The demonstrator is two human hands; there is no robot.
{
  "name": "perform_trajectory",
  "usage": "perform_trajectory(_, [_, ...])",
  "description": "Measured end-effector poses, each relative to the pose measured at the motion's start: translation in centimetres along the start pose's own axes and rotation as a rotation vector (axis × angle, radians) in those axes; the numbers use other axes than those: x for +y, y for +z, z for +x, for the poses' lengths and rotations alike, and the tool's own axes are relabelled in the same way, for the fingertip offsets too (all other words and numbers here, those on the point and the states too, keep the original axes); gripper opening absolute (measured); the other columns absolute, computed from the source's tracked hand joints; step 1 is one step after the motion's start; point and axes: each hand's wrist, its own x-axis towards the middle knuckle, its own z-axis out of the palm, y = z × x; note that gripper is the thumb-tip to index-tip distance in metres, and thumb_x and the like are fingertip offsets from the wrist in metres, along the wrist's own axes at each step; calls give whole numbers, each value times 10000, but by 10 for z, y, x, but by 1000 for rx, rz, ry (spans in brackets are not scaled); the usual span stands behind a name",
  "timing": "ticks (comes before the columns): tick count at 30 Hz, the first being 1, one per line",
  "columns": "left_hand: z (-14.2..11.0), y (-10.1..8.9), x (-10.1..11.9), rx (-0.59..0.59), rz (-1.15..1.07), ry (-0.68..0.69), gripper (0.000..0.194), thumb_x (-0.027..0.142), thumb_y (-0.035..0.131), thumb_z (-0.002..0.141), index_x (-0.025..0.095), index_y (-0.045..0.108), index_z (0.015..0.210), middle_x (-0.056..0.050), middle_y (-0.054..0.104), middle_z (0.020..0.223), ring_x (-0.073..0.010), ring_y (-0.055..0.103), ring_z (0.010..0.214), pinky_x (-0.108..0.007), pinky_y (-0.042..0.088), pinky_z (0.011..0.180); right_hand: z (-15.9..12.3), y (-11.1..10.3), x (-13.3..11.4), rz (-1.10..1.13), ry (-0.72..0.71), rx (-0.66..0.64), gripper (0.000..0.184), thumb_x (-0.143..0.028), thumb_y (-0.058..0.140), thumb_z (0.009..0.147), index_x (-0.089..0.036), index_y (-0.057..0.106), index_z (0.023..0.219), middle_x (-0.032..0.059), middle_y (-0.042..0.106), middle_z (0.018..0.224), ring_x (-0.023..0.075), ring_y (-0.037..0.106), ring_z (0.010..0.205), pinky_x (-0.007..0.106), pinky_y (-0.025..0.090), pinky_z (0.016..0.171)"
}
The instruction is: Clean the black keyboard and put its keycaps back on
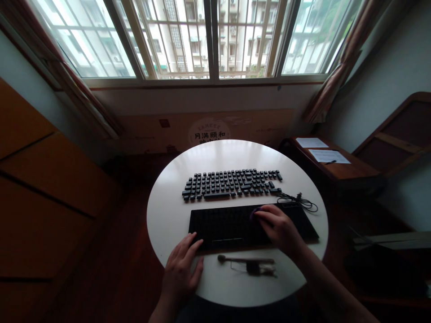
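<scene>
A black keyboard with its keycaps off lies across the round white table. My left hand rests at its near left corner, fingers stretched out and touching the edge. Over the right half of the board, my right hand pinches a small dark purple piece against the surface; fingers partly cover it, and I cannot tell what it is made of. Behind the keyboard, loose black keycaps stand in rows that follow the key layout. A thin brush-like tool lies in front, beside a small dark object with wire parts.
A coiled black cable lies at the table's right side, near the keyboard's far edge. The white table has a curved rim. Papers and a pen lie on a wooden stand at right. A window is ahead.
</scene>
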Motion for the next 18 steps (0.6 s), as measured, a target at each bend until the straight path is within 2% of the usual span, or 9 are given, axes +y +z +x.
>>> perform_trajectory(3, [0, 0, -1, -6, 3, 0, 401, 268, 539, 902, 242, 605, 1297, -85, 587, 1400, -293, 576, 1262, -451, 528, 1010, 18, 25, -30, -53, -122, -267, 357, -201, 642, 886, -202, 678, 1241, 118, 647, 1289, 289, 584, 1182, 463, 477, 1026])
perform_trajectory(6, [-1, 0, -1, -12, 1, -3, 401, 266, 538, 901, 238, 608, 1296, -85, 589, 1399, -290, 578, 1261, -449, 527, 1015, 26, 36, -41, -155, -136, -377, 458, -266, 705, 853, -222, 645, 1305, 120, 635, 1336, 326, 562, 1204, 529, 431, 1030])
perform_trajectory(10, [-2, 1, 0, -9, -4, -15, 401, 254, 538, 896, 239, 615, 1290, -83, 589, 1403, -290, 579, 1262, -450, 536, 1005, 28, 30, -29, -173, -160, -364, 345, -241, 659, 902, -263, 694, 1244, 99, 660, 1275, 285, 581, 1165, 468, 445, 1002])
perform_trajectory(13, [-1, 0, 1, -18, -12, -29, 405, 247, 547, 885, 242, 624, 1282, -82, 587, 1408, -296, 577, 1266, -453, 533, 1013, 25, 21, -13, -198, -150, -314, 291, -193, 644, 905, -263, 727, 1175, 91, 698, 1142, 263, 620, 1056, 431, 480, 935])
perform_trajectory(16, [-1, -2, 3, -27, -20, -42, 402, 250, 549, 884, 247, 631, 1277, -78, 592, 1402, -296, 580, 1262, -452, 528, 1022, 20, 10, 4, -211, -81, -279, 247, -164, 589, 919, -234, 736, 1104, 75, 716, 997, 239, 654, 931, 394, 510, 861])
perform_trajectory(18, [0, -2, 4, -26, -24, -47, 394, 249, 541, 891, 246, 631, 1275, -78, 595, 1398, -293, 581, 1260, -455, 530, 1020, 17, 0, 14, -189, -4, -231, 251, -157, 561, 913, -221, 712, 1103, 69, 717, 1010, 237, 667, 930, 384, 521, 861])
